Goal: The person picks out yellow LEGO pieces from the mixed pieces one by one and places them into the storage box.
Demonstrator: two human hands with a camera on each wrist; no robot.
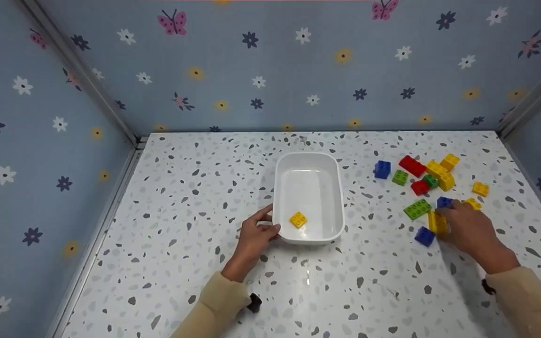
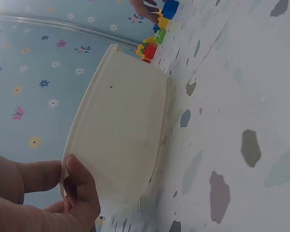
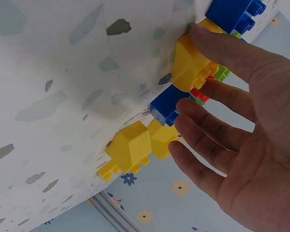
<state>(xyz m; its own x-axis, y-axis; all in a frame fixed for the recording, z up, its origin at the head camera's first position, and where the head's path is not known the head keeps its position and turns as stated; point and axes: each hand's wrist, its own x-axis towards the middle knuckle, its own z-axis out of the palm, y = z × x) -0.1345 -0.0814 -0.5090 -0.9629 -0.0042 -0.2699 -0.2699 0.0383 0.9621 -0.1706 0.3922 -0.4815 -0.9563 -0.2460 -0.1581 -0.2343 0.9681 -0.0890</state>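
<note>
A white rectangular tub (image 1: 308, 241) stands on the speckled table with one small yellow brick (image 1: 298, 219) inside it. My left hand (image 1: 255, 234) pinches the tub's near-left rim; the left wrist view shows thumb and finger on either side of the rim of the tub (image 2: 121, 116). Over at the right, my right hand (image 1: 475, 230) reaches among loose toy bricks. Its thumb and index finger span a yellow sloped brick (image 3: 191, 63), while the other fingers (image 3: 203, 123) are spread and loosely bent. A blue brick (image 3: 170, 104) lies beside that one, close to the fingertips.
Around the right hand lie a blue brick (image 1: 424, 236), a long green brick (image 1: 417, 209) and a yellow brick (image 1: 480, 188). Farther back are a red brick (image 1: 412, 165), a blue brick (image 1: 382, 169) and joined yellow bricks (image 1: 440, 173). Flower-patterned walls (image 1: 280, 65) enclose the table.
</note>
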